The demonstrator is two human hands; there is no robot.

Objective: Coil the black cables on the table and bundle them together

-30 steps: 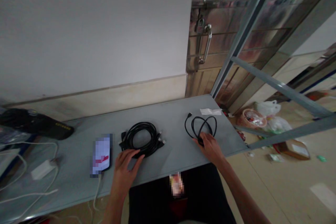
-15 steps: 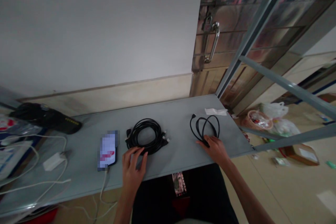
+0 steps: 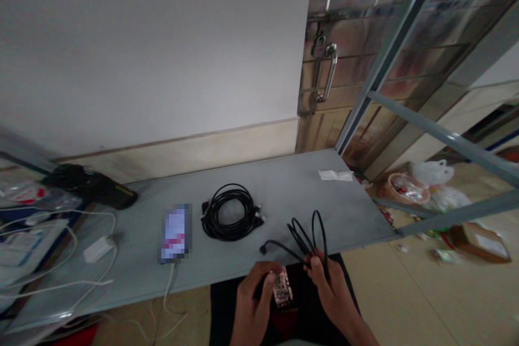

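**Small black cable lifted off the table's front edge, held in both hands**

The right hand (image 3: 330, 289) is closed around a small black cable (image 3: 307, 239) just past the front edge of the grey table (image 3: 284, 194), above the person's lap. Its loops stand up from the fingers, so the grip appears to sit at the bottom of the bundle, pinching the turns together so they do not spring apart. One free end with a plug (image 3: 263, 249) trails left over the table's front edge. The left hand (image 3: 255, 294) is next to the right one, fingers curled; it seems to touch the cable's lower part, but what it grips cannot be told for sure.

A larger coil of black cable (image 3: 230, 212) lies flat near the middle of the table, neatly wound, its plugs sticking out on the right side. Just left of it lies a phone (image 3: 175, 232), screen up, with a white lead (image 3: 168, 286) running off the front edge. At the table's left end sit a white charger (image 3: 96, 249) with loose white wires and, toward the back edge, a dark case (image 3: 91, 188). A slip of white paper (image 3: 335, 175) rests near the back right corner.

The dark case carries a strip of yellow lettering, too small to read. The phone screen is blurred, and no other writing can be made out.
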